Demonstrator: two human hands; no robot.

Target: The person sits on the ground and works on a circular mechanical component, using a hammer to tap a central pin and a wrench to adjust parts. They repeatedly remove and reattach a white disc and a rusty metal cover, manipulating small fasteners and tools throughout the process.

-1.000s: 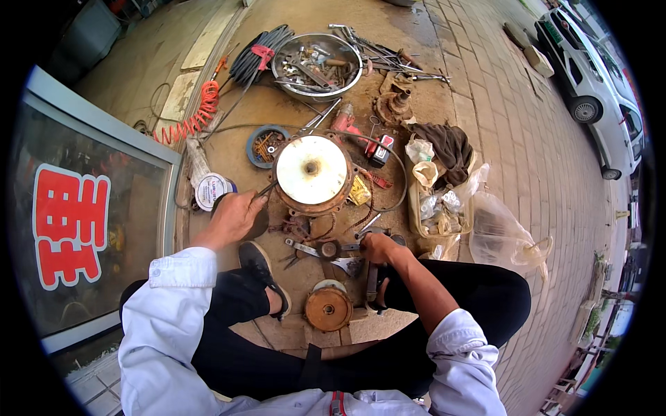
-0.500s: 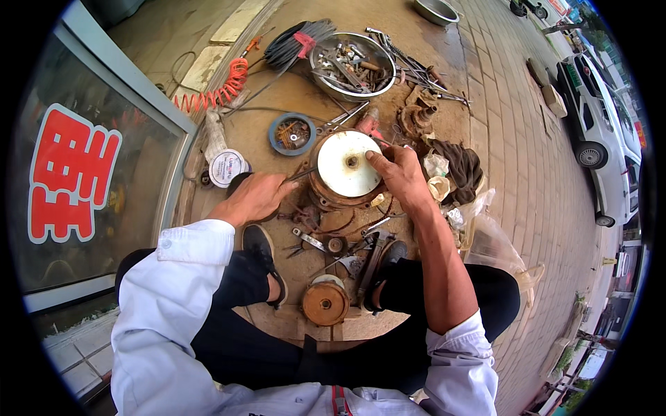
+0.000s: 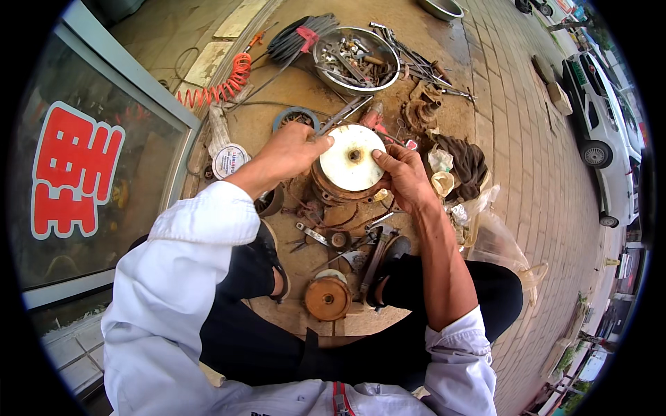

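My left hand (image 3: 295, 148) grips a long dark metal bar (image 3: 338, 114) angled up to the right, with my thumb at the left edge of a round white disc (image 3: 352, 173). This disc sits on a rusty round housing (image 3: 331, 191), a hub at its centre. My right hand (image 3: 404, 172) grips the disc's right side, thumb on top and fingers partly hidden. Below lie small metal parts (image 3: 338, 240) and a rusty round plate (image 3: 326, 299) between my legs. Behind the disc is a red power tool (image 3: 374, 118).
Around are a steel bowl of tools (image 3: 354, 82), loose wrenches (image 3: 447, 87), a blue bowl (image 3: 284, 113), coiled cable (image 3: 295, 40), an orange coiled hose (image 3: 222, 90), cloth and bags (image 3: 463, 173), a glass door (image 3: 83, 173) at the left and a parked white car (image 3: 590, 125) at the right.
My right hand has risen from the lower tools onto the white disc's right side. My left hand, with the bar, has moved up and right to the disc's upper left.
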